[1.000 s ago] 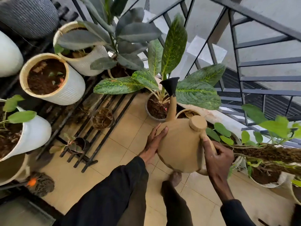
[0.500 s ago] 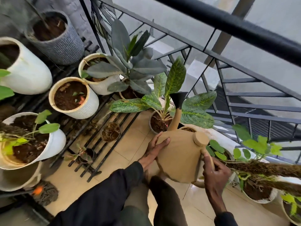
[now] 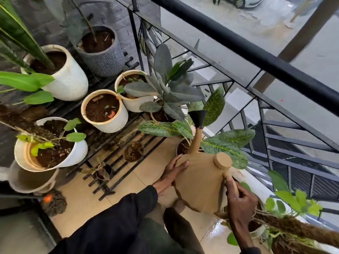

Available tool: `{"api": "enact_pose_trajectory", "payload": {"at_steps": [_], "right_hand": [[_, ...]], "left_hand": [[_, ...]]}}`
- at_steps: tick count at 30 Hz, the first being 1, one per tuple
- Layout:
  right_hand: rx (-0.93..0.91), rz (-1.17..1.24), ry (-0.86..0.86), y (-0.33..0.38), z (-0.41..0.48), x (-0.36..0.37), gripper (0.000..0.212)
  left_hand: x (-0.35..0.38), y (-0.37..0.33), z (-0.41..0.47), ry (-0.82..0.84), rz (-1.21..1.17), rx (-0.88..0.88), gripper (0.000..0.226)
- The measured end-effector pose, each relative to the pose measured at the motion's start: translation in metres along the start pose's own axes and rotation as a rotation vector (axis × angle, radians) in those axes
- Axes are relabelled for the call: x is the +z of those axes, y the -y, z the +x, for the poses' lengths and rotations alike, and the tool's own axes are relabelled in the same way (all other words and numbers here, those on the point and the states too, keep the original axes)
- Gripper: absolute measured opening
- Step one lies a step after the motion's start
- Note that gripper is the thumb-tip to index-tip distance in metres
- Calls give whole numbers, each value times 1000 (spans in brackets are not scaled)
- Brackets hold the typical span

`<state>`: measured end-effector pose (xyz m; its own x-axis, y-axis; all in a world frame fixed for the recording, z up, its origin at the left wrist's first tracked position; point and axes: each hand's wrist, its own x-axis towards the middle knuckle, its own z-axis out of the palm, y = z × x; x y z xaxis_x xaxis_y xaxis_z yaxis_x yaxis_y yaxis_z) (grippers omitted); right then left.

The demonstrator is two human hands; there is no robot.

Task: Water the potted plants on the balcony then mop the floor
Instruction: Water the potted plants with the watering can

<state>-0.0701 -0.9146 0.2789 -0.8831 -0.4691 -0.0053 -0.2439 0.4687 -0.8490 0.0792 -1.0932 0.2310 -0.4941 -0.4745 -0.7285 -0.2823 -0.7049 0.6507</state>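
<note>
The watering can (image 3: 200,184) hangs over the tiled floor (image 3: 78,204) right of centre, close in front of the person. Its long axis runs from the handle (image 3: 232,182) at the near right, through the round body, and out along the spout (image 3: 196,142) to the far side. The spout ends in a black funnel-shaped head (image 3: 197,117) among the spotted leaves. The spotted plant's pot (image 3: 181,148) sits just beyond the can, at the foot of the spout, so the head lies past the soil rather than over it. No water shows at the head.

The right hand (image 3: 241,202) is curled round the handle and takes the weight. The left hand (image 3: 170,176) lies on the can's left flank with fingers nearly straight, steadying rather than gripping. It is the nearer hand to the pots on the left.

Those pots stand well apart from the can on a black slatted rack (image 3: 117,171), among them a white ribbed pot (image 3: 105,111). Reaching them probably means swinging the spout leftward. The railing (image 3: 256,57) runs along the far right. A mop head (image 3: 54,203) lies on the floor at the near left.
</note>
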Motion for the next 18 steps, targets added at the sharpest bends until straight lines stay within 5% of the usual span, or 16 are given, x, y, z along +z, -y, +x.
{"api": "enact_pose_trajectory", "payload": {"at_steps": [6,13,18], "right_hand": [[-2,6,98,17,23,27,59],[-26,-65,144,54,44,79,46],[22,-139,179,82,58,124,28]], "left_hand": [[-24,-8,9,-24,-94,-46,69],[-69,-29,25,-67,-119,-74,101],[-109,-54,48,-29,-151,-126,95]]}}
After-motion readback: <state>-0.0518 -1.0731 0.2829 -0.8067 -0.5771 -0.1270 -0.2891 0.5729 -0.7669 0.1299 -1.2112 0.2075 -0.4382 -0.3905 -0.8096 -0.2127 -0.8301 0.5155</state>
